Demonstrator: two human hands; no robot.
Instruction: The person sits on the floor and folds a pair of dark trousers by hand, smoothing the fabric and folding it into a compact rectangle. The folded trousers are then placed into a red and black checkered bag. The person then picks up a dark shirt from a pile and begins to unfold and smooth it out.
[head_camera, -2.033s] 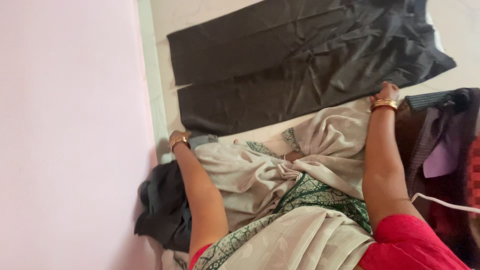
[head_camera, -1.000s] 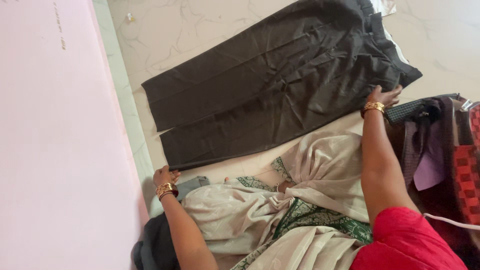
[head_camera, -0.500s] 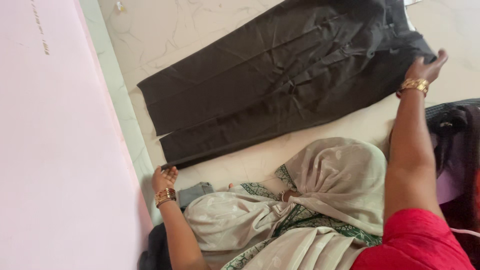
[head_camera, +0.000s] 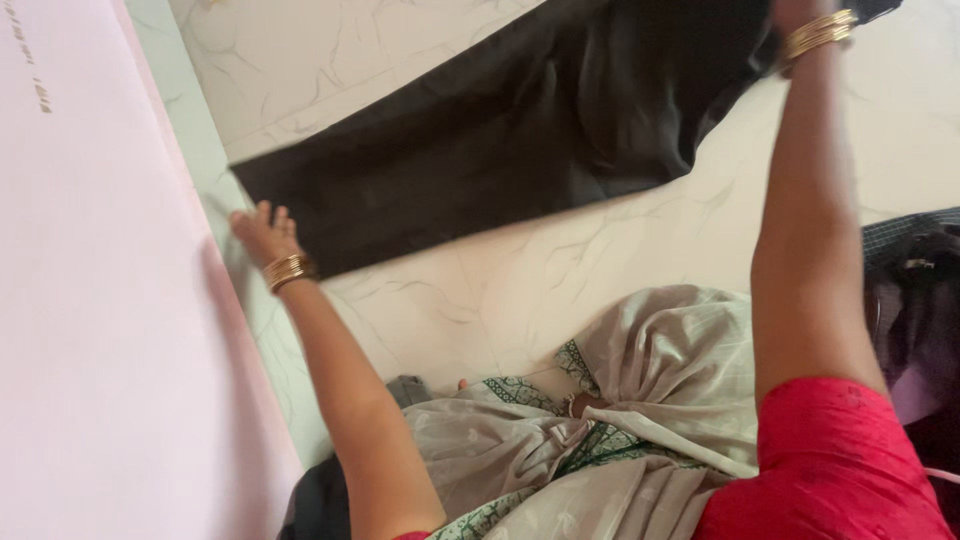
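Trousers (head_camera: 500, 140) — dark brown-black, smooth woven cloth, now doubled lengthwise so one leg lies over the other; they stretch across the pale marble floor (head_camera: 560, 290) from the 9 o'clock side up toward 1 o'clock. Hem end lies flat near the wall; waist end is lifted and bunched, with a loose fold hanging at 12 o'clock.

Left hand (head_camera: 258, 232) — fingers spread, pressed at the hem corner, gold bangles on the wrist. Right hand (head_camera: 795, 12) — mostly cut off by the top edge at 1 o'clock, bangles showing; it is up against the waist end, but whether it is clamped on the cloth cannot be told.

Change from two seconds ago — the trousers then lay open with both legs side by side, and both hands sat low beside the knees; since then the arms have stretched out and the near leg has gone over the far one, baring more floor.

Surroundings — pink wall (head_camera: 90, 330) at 9 o'clock; beige and green sari (head_camera: 620, 400) over the lap at 6 o'clock; red sleeve (head_camera: 830, 460) at 5 o'clock; dark heap of clothes (head_camera: 920, 290) at 3 o'clock.
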